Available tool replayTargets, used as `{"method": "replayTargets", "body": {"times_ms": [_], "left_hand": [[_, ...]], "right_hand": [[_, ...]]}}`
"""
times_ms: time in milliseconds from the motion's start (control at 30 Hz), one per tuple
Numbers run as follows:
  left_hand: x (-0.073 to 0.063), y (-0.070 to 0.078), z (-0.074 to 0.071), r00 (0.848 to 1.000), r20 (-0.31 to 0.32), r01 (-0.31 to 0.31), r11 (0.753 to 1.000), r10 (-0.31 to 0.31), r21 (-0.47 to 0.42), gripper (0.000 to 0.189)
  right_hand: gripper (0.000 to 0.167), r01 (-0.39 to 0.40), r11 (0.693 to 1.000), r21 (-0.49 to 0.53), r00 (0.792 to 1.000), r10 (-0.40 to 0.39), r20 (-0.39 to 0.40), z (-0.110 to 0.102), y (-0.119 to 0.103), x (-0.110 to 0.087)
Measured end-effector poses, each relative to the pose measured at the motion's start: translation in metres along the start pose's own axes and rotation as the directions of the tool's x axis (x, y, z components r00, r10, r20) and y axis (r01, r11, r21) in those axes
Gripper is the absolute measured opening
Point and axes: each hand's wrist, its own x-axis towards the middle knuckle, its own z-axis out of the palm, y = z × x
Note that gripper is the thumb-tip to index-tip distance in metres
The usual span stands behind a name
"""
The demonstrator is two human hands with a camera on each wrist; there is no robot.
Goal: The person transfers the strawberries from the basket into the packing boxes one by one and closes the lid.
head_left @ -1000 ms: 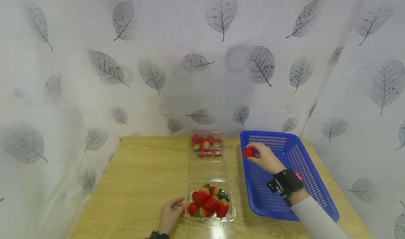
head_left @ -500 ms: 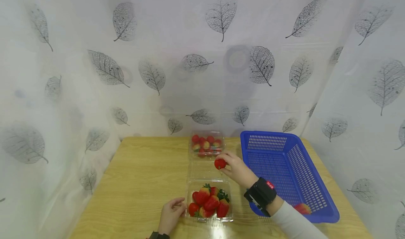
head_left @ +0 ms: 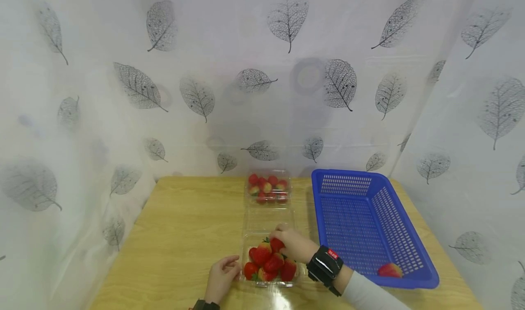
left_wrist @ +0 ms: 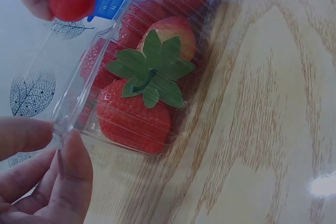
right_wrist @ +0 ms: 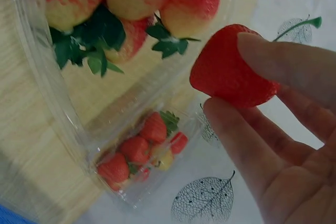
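My right hand (head_left: 297,245) pinches a small red strawberry (right_wrist: 231,72) with a thin green stem between thumb and fingers. It is held over the back right part of an open clear plastic box (left_wrist: 100,38). Inside that box lies a heap of several red strawberries (head_left: 262,255), some with green leaves and pale yellowish patches. On the box's left, my left hand (head_left: 221,276) pinches the rim between thumb and finger, as the left wrist view shows. The right hand covers part of the heap in the head view.
A blue perforated basket (head_left: 320,219) stands at the right, one strawberry (head_left: 389,270) in its near corner. Behind the near box lies its clear lid (head_left: 268,219). Farther back, another clear box (head_left: 289,189) holds several strawberries. All rest on a wooden table (head_left: 188,228) before a leaf-patterned curtain.
My right hand has carried the strawberry left and toward me, from over the basket to over the near box. The left hand has stayed in place at the box rim.
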Motion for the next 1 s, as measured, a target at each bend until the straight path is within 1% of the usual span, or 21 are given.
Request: {"method": "replayTargets", "body": {"times_ms": [67,167,233,300,467,667,833,1000], "left_hand": [[0.000,0.000,0.000,1.000,0.001,-0.015,1.000,0.015,-0.006,0.034],[-0.001,0.000,0.000,1.000,0.001,-0.010,1.000,0.010,0.000,0.033],[-0.001,0.001,0.000,1.000,-0.001,-0.007,1.000,0.007,0.001,0.033],[-0.001,0.001,0.000,1.000,-0.001,0.001,1.000,-0.001,0.003,0.033],[-0.002,0.002,0.000,1.000,0.000,-0.004,1.000,0.004,-0.018,0.034],[-0.003,0.002,0.000,1.000,-0.001,-0.016,1.000,0.016,-0.014,0.035],[-0.002,0.001,0.000,1.000,-0.001,-0.016,1.000,0.016,-0.008,0.035],[-0.002,0.001,0.000,1.000,0.000,-0.028,1.000,0.028,-0.013,0.035]], "right_hand": [[0.036,-0.009,0.999,-0.037,1.000,0.010,0.029,0.004,-0.001,-0.001],[0.034,-0.023,0.998,-0.064,0.997,0.027,0.065,0.008,-0.004,-0.002],[0.033,-0.024,0.996,-0.081,0.997,0.031,0.076,0.012,-0.005,-0.003],[0.032,-0.025,0.995,-0.099,0.996,0.033,0.078,0.016,-0.005,-0.003],[0.032,-0.017,0.992,-0.125,0.998,0.025,0.064,0.025,-0.001,0.001],[0.032,-0.022,0.991,-0.135,0.997,0.032,0.076,0.029,-0.003,0.004],[0.031,-0.015,0.992,-0.129,0.997,0.024,0.072,0.032,-0.005,0.005],[0.031,-0.015,0.992,-0.122,0.996,0.025,0.080,0.034,-0.004,0.006]]}}
